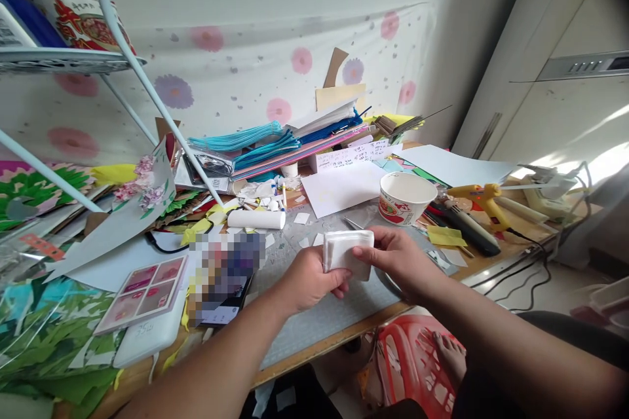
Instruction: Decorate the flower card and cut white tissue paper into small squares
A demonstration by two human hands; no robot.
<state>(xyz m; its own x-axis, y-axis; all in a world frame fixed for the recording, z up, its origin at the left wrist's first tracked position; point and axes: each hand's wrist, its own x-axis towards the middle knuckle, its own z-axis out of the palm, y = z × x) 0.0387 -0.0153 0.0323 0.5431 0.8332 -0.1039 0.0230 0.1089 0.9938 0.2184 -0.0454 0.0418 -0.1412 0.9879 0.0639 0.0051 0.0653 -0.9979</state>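
Observation:
A small white folded stack (350, 250), which looks like tissue or soft paper, is held up over the front of the grey cutting mat (295, 334). My left hand (314, 278) grips its left side, thumb across the front and fingers curled behind. On the right edge, my right hand (393, 258) pinches the same stack with its thumb on the front face. Just behind it, the tip of a pointed metal tool (352, 223) shows; the rest is hidden. A white printed paper bowl (407, 196) stands beyond my right hand.
A yellow hot glue gun (481, 196) lies at the right, its cord hanging over the table edge. White paper scraps and a white roll (256, 219) lie behind a phone (228, 304). A metal shelf (63, 60) rises at the left. Below is a red plastic stool (410, 357).

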